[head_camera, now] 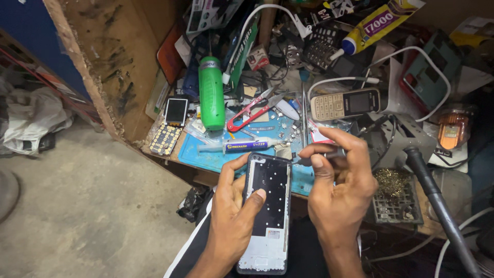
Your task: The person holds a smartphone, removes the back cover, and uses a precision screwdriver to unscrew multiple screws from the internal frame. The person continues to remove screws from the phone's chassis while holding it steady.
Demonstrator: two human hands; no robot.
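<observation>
Head camera is looking down as I am holding an opened phone frame (267,211) over my lap, just off the near edge of the desk (203,177). My left hand (231,216) is gripping the frame from its left side, fingers curled behind it and the thumb lying across its dark inner face, while the white lower end of the frame is pointing toward me. My right hand (339,190) is pinching a slim metal tool (321,155) between thumb and fingers, and its tip is touching the frame's upper right corner. On the desk, a blue work mat (206,154) is lying along the near edge, and a syringe-shaped tube (247,146) is resting on it just beyond the frame's top. Red-handled scissors (254,110) are lying open farther back on the mat, next to a green bottle (211,92) that is lying lengthwise toward the back of the desk. A small keypad board with its screen (170,128) is sitting at the desk's left edge. A beige keypad phone (346,104) is lying behind my right hand, a brass wool tip cleaner (393,195) is sitting right of that hand at the near edge, and a black soldering iron handle (437,201) is slanting across the desk's right corner.
</observation>
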